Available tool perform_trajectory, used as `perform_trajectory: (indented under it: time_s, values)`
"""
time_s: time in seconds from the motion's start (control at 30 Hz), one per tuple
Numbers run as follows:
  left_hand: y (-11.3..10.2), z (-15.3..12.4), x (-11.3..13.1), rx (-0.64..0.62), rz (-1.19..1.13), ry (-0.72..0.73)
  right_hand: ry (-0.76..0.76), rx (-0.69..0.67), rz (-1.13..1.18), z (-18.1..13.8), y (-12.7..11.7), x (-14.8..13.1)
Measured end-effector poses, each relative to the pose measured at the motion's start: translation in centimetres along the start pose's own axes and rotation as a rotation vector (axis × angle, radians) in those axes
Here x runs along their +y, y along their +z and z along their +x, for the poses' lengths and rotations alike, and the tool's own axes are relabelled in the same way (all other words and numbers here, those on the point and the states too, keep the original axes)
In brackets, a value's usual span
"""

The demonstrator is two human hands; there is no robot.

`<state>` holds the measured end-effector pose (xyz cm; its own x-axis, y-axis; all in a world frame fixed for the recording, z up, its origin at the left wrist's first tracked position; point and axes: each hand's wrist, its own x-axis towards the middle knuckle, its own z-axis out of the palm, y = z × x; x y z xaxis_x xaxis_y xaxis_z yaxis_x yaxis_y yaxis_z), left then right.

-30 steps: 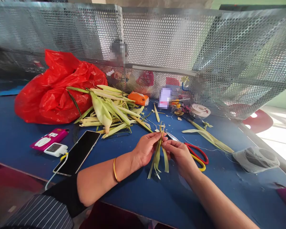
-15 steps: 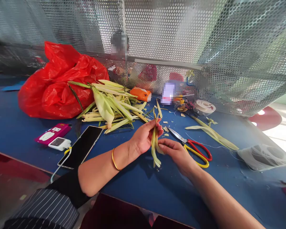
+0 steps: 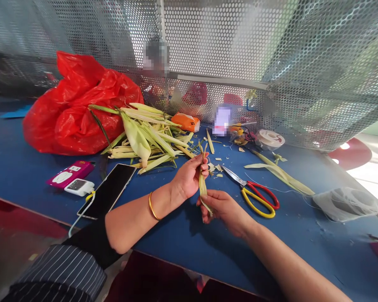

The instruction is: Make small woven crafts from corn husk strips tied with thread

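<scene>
Between my hands hangs a bundle of pale green corn husk strips [image 3: 203, 184]. My left hand [image 3: 189, 178] pinches its upper part, with the tips poking out above the fingers. Lower down, my right hand [image 3: 219, 205] grips the loose ends between thumb and fingers. Just right of the bundle lie scissors [image 3: 258, 195] with one red and one yellow handle, blades pointing towards small husk scraps [image 3: 219, 167]. A heap of corn husks [image 3: 145, 142] rests beyond my left hand.
A red plastic bag [image 3: 82, 109] stands behind the heap at left. Nearer are a black-screened phone [image 3: 108, 191], a white cabled device [image 3: 78, 187] and a purple packet [image 3: 67, 174]. An orange tissue pack [image 3: 185, 122], a tape roll [image 3: 270, 139] and a thread spool [image 3: 346, 205] lie farther right.
My right hand has moved down and slightly left, and its fingers have closed around the lower ends of the husk strips, drawing them together. My left hand keeps its hold, shifting slightly left.
</scene>
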<state>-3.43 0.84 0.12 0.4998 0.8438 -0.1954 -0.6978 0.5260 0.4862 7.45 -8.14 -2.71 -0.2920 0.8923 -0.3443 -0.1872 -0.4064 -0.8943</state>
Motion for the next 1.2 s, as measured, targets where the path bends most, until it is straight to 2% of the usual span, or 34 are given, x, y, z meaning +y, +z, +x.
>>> perform_trajectory:
  time_s: [0.3, 0.43, 0.57, 0.67, 0.83, 0.93, 1.03, 1.2]
  values:
    - [-0.4, 0.8, 1.5, 0.016, -0.083, -0.073, -0.003, -0.096, 0.007, -0.5, -0.3, -0.5]
    - [-0.3, 0.9, 2.0, 0.024, -0.144, -0.063, -0.077, -0.102, -0.107, -0.3, -0.2, -0.5]
    - [-0.3, 0.9, 2.4, 0.046, -0.175, -0.071, -0.254, 0.054, -0.338, -0.2, -0.6, 0.0]
    - [-0.4, 1.1, 2.7, 0.049, -0.200, -0.074, -0.477, 0.190, -0.689, -0.5, -1.1, 0.0]
    - [-0.4, 1.3, 3.0, 0.052, -0.239, -0.096, -0.931, 0.270, -1.197, -1.4, -1.7, -0.9]
    - [-0.3, 1.2, 3.0, 0.051, -0.242, -0.110, -1.137, 0.299, -1.430, -1.4, -1.8, -1.2]
    - [-0.2, 1.1, 2.9, 0.061, -0.230, -0.112, -1.251, 0.275, -1.562, -1.3, -1.8, -1.2]
    - [-0.3, 1.0, 2.8, 0.065, -0.218, -0.122, -1.299, 0.225, -1.620, -1.3, -1.6, -1.1]
